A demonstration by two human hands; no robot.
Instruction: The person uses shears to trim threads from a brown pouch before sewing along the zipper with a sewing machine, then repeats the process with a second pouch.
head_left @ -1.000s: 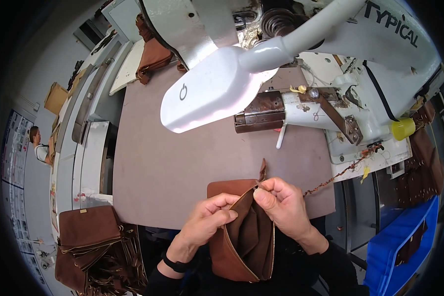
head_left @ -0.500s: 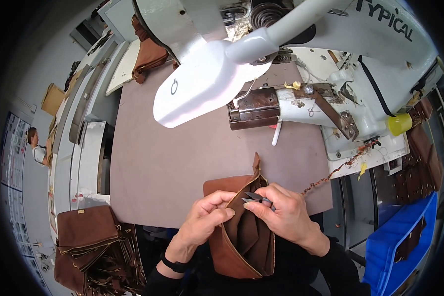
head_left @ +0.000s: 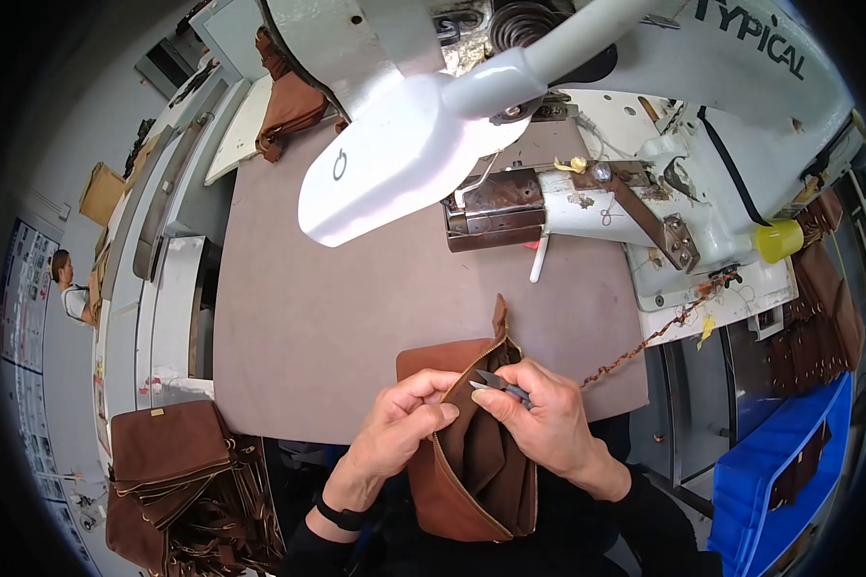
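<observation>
An open brown leather zip pouch [head_left: 457, 481], with a darker lining showing inside and a strap tab sticking up at the zip's far end, lies at the near edge of the work surface, over my lap. My left hand [head_left: 399, 428] pinches its left zipped edge between thumb and fingers. In my right hand [head_left: 553, 423] are small dark thread snips [head_left: 498, 383], blades pointing left into the opening at the zip tape, near my left fingertips.
A sewing machine [head_left: 712, 67] with a white lamp [head_left: 385, 163] overhangs the padded table [head_left: 308, 298]. Stacked brown pouches [head_left: 164, 442] sit lower left, brown bags [head_left: 293, 101] back left, a blue crate [head_left: 770, 462] lower right. A person [head_left: 72, 288] is at the far left.
Snips have appeared in my right hand, which earlier pinched the zip's end. My right fingers have moved down the opening a little; the view has shifted slightly.
</observation>
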